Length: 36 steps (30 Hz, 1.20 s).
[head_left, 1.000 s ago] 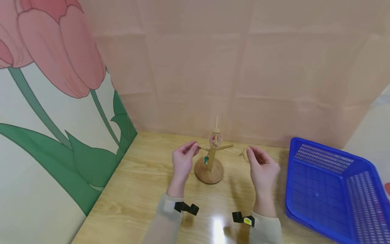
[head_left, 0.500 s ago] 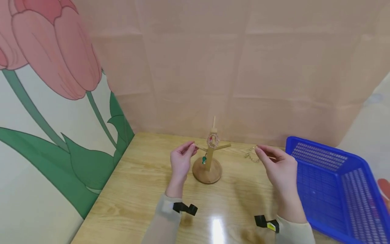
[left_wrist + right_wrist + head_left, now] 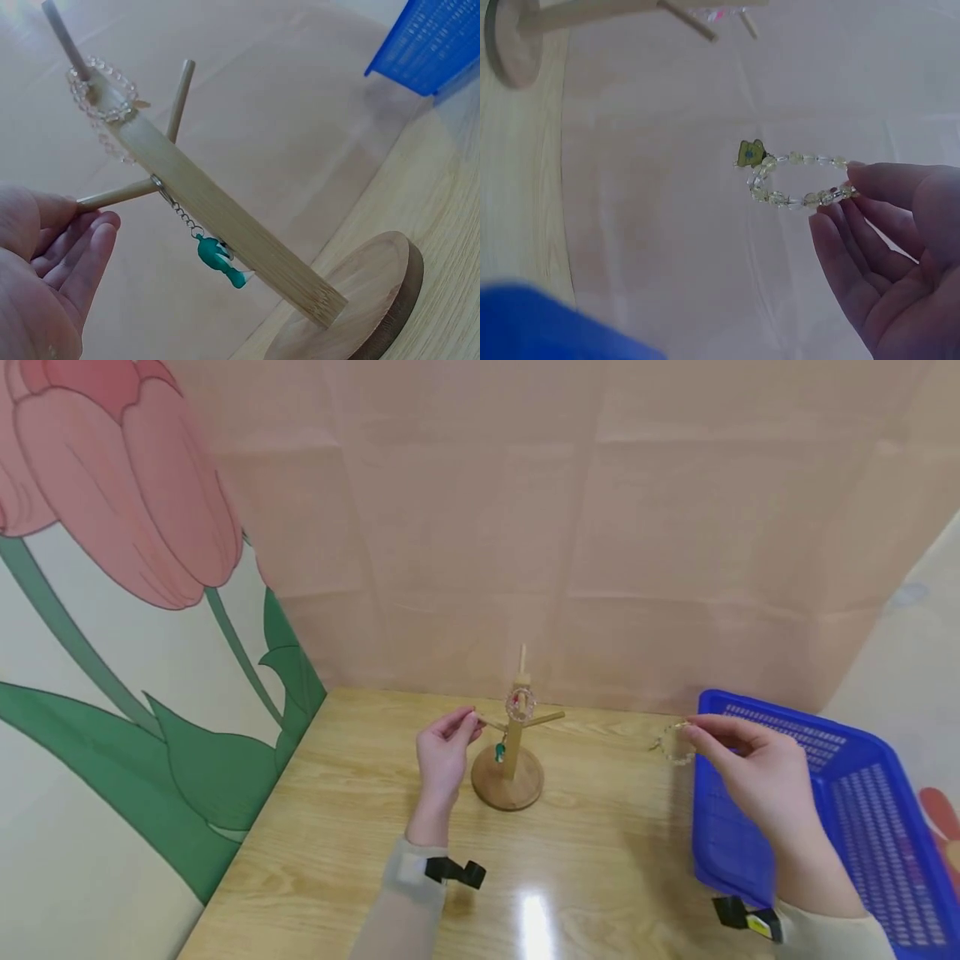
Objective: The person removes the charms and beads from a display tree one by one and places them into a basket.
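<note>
A wooden stand [image 3: 512, 752] with several pegs and a round base [image 3: 409, 262] stands on the table. My left hand [image 3: 442, 760] pinches the tip of its left peg [image 3: 120, 196] between thumb and fingers. From that peg, close to the post, a green figure keychain [image 3: 216, 253] hangs by a metal ring. A pink beaded bracelet [image 3: 105, 112] loops over an upper peg. Between thumb and fingertips, my right hand [image 3: 757, 768] holds a pale yellow and clear beaded bracelet [image 3: 776, 196]; a small yellow-green charm [image 3: 751, 153] dangles from it. The hand is over the basket's left edge.
On the right of the table sits a blue plastic basket [image 3: 862, 735] with perforated walls. A pinkish-beige sheet [image 3: 465, 527] covers the wall behind. At the left rises a panel with a painted tulip [image 3: 172, 510]. Wooden tabletop [image 3: 585, 860] lies between stand and basket.
My right hand has moved right, away from the stand, carrying the yellow beaded bracelet to the basket's edge. The left hand stays on the peg. The head view has shifted slightly.
</note>
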Available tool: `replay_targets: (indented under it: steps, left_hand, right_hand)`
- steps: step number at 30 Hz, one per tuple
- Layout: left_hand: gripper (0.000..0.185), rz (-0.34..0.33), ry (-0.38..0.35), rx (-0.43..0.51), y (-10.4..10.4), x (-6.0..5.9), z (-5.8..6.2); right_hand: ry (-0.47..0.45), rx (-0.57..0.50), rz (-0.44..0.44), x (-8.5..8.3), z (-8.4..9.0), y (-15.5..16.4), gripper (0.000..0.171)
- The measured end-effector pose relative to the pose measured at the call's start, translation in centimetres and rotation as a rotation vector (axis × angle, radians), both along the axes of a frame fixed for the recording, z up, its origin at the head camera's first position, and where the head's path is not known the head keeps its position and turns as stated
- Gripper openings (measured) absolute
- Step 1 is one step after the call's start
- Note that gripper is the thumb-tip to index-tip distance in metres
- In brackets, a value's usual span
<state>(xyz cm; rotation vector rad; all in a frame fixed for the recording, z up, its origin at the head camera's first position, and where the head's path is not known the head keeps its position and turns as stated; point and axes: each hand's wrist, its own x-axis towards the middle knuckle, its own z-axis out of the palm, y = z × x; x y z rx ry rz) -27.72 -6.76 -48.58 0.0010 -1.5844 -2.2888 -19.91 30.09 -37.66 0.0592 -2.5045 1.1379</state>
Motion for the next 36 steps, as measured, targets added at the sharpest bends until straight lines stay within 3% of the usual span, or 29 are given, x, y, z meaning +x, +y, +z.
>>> replay_targets:
  steps: [11, 15, 22, 26, 31, 36]
  left_hand:
    - [0.016, -0.01, -0.009, 0.021, 0.0, 0.1, -0.2]
    - [0.016, -0.01, 0.001, 0.02, 0.1, -0.1, -0.4]
    - [0.016, -0.013, 0.012, 0.027, 0.1, -0.2, -0.5]
    - [0.015, -0.007, 0.007, 0.028, 0.0, 0.0, -0.3]
    - [0.016, -0.013, 0.005, 0.021, 0.0, 0.0, -0.2]
    - [0.016, -0.022, -0.001, 0.009, 0.0, -0.1, -0.2]
  right_hand:
    - [-0.205, 0.03, 0.034, -0.7, -0.3, 7.0, 0.047]
    - [-0.206, -0.019, 0.06, -0.8, -0.3, 9.1, 0.044]
    - [-0.182, -0.163, 0.156, -0.7, -0.5, 11.3, 0.021]
    - [-0.201, -0.101, 0.149, -1.0, -0.8, 12.1, 0.023]
    - [-0.268, 0.028, 0.13, -1.8, -1.6, 12.9, 0.043]
    - [-0.346, 0.125, 0.151, -3.3, -2.6, 14.3, 0.051]
